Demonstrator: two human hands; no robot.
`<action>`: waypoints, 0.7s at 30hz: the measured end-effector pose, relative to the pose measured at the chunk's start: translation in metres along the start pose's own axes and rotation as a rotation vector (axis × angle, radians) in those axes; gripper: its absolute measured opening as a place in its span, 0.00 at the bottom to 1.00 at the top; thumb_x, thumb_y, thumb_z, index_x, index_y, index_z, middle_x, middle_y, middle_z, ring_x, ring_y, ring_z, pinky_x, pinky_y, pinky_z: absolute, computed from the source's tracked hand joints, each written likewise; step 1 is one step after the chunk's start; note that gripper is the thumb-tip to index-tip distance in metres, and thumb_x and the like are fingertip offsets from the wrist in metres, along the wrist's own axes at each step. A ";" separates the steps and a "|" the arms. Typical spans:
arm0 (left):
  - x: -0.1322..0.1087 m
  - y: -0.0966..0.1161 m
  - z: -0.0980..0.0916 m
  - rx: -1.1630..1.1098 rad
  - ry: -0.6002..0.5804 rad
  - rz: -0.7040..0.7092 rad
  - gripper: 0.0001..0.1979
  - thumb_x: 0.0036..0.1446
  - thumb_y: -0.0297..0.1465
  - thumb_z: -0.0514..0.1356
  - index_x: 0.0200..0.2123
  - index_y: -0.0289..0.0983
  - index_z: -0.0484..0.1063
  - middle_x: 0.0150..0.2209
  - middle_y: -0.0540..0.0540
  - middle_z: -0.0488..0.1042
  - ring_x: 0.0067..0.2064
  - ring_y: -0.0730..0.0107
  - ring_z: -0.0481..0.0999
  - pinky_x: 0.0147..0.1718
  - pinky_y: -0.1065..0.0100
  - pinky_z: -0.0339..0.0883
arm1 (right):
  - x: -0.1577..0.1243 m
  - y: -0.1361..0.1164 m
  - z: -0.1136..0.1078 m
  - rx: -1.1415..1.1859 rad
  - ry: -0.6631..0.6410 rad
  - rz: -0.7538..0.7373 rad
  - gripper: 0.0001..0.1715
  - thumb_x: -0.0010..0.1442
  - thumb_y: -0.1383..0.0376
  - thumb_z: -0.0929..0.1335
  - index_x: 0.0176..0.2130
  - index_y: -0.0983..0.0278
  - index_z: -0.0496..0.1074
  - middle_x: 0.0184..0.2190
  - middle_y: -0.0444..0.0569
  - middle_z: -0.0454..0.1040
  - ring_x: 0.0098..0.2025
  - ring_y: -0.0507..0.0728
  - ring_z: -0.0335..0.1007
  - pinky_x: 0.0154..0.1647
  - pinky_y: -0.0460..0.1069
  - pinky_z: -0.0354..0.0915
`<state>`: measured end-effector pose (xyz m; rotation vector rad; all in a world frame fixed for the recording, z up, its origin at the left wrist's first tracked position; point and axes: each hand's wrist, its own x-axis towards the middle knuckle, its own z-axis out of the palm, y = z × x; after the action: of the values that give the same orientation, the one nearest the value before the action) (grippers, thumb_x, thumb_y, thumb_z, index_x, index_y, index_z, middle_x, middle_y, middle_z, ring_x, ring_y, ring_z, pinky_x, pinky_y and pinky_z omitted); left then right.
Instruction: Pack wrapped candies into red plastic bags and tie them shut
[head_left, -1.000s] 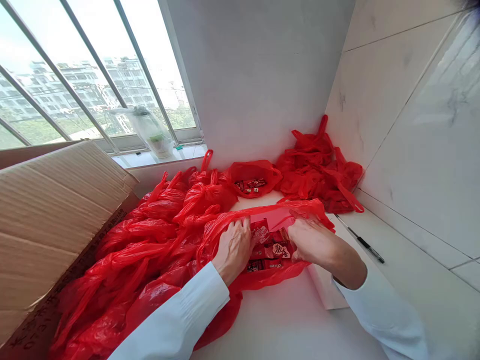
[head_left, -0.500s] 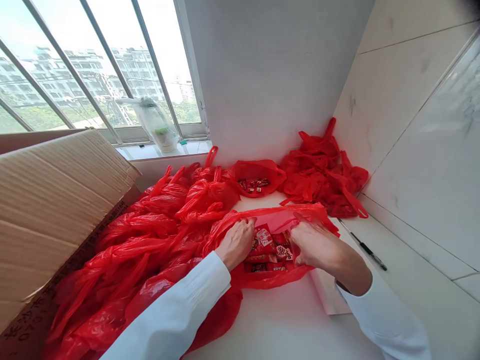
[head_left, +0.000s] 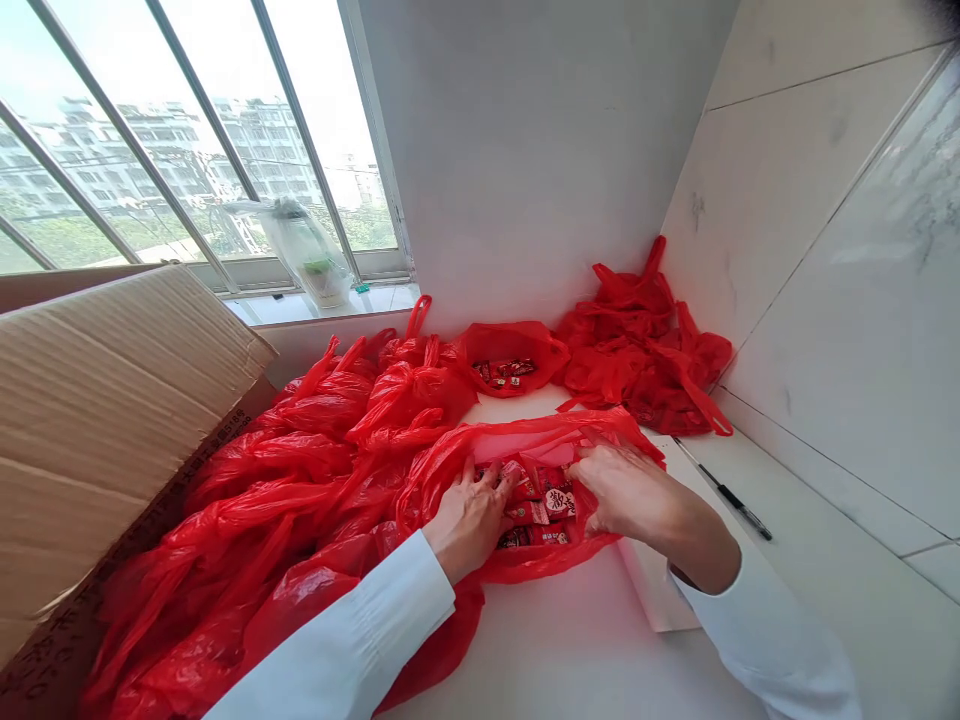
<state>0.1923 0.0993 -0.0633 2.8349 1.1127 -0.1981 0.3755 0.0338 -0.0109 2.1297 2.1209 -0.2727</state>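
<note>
In front of me a red plastic bag (head_left: 525,572) lies with its mouth wide apart. Several small red snack packets (head_left: 559,502) with printed characters fill it. My left hand (head_left: 469,515) rests inside on the left, fingers spread over the packets. At the bag's right side is my right hand (head_left: 619,490), its thumb apart from its fingers, touching the packets' edge; some fingertips are hidden. Nothing shows gripped in either hand.
Knotted red bags (head_left: 300,480) are heaped on the left beside a cardboard box (head_left: 127,400). Behind stands another opened red bag (head_left: 517,345) holding packets. Loose red bags (head_left: 645,350) fill the corner. A pen (head_left: 739,505) and white paper (head_left: 660,595) lie at right.
My left hand has gone from a curled pose at the bag's left rim to spread fingers lying on the packets. My right hand has barely moved.
</note>
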 end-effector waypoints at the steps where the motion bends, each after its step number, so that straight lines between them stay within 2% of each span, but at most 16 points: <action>1: -0.001 0.001 0.000 0.009 0.000 -0.012 0.29 0.61 0.30 0.58 0.65 0.37 0.57 0.64 0.33 0.61 0.64 0.39 0.59 0.53 0.48 0.67 | 0.000 0.000 0.000 -0.005 -0.004 -0.003 0.13 0.43 0.75 0.72 0.33 0.65 0.77 0.34 0.53 0.77 0.36 0.59 0.72 0.27 0.49 0.53; 5: -0.013 0.015 -0.005 0.039 -0.015 0.020 0.26 0.62 0.23 0.51 0.64 0.28 0.58 0.65 0.26 0.57 0.67 0.36 0.52 0.59 0.40 0.57 | -0.001 -0.001 -0.002 -0.023 -0.021 -0.019 0.15 0.46 0.73 0.72 0.37 0.64 0.77 0.41 0.54 0.77 0.45 0.62 0.71 0.34 0.49 0.56; 8: -0.028 0.037 -0.004 0.017 -0.059 0.166 0.25 0.62 0.22 0.49 0.63 0.32 0.60 0.66 0.34 0.58 0.68 0.44 0.50 0.64 0.45 0.51 | -0.004 -0.002 -0.004 -0.027 -0.059 -0.006 0.12 0.45 0.72 0.72 0.34 0.65 0.77 0.36 0.53 0.77 0.39 0.60 0.73 0.29 0.49 0.55; 11: -0.040 0.058 0.004 -0.009 -0.092 0.260 0.22 0.63 0.21 0.47 0.59 0.34 0.65 0.60 0.39 0.68 0.65 0.53 0.60 0.63 0.52 0.55 | -0.007 -0.001 -0.005 -0.024 -0.076 -0.013 0.10 0.47 0.69 0.73 0.34 0.65 0.76 0.35 0.53 0.77 0.36 0.59 0.73 0.28 0.48 0.56; 14: -0.045 0.069 0.014 -0.007 -0.108 0.273 0.21 0.61 0.18 0.46 0.54 0.32 0.69 0.52 0.37 0.74 0.58 0.51 0.71 0.57 0.50 0.65 | -0.006 0.000 0.000 -0.040 -0.024 -0.034 0.10 0.55 0.72 0.67 0.38 0.64 0.76 0.40 0.54 0.77 0.43 0.60 0.73 0.37 0.49 0.60; 18: -0.049 0.066 0.022 0.033 -0.089 0.322 0.19 0.60 0.18 0.47 0.48 0.33 0.73 0.48 0.38 0.77 0.53 0.52 0.75 0.55 0.52 0.69 | 0.000 -0.005 0.012 -0.071 0.009 -0.039 0.17 0.58 0.78 0.61 0.36 0.65 0.76 0.36 0.55 0.77 0.42 0.61 0.74 0.41 0.51 0.62; 21: -0.056 0.058 0.025 0.116 0.043 0.360 0.21 0.60 0.18 0.46 0.51 0.32 0.72 0.50 0.38 0.77 0.56 0.50 0.73 0.55 0.53 0.70 | 0.004 -0.011 0.025 -0.076 0.033 -0.048 0.18 0.61 0.76 0.60 0.43 0.67 0.75 0.46 0.60 0.75 0.53 0.65 0.69 0.52 0.55 0.61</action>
<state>0.1892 0.0159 -0.0774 3.0908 0.5957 -0.1799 0.3635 0.0321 -0.0354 2.0575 2.1666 -0.1595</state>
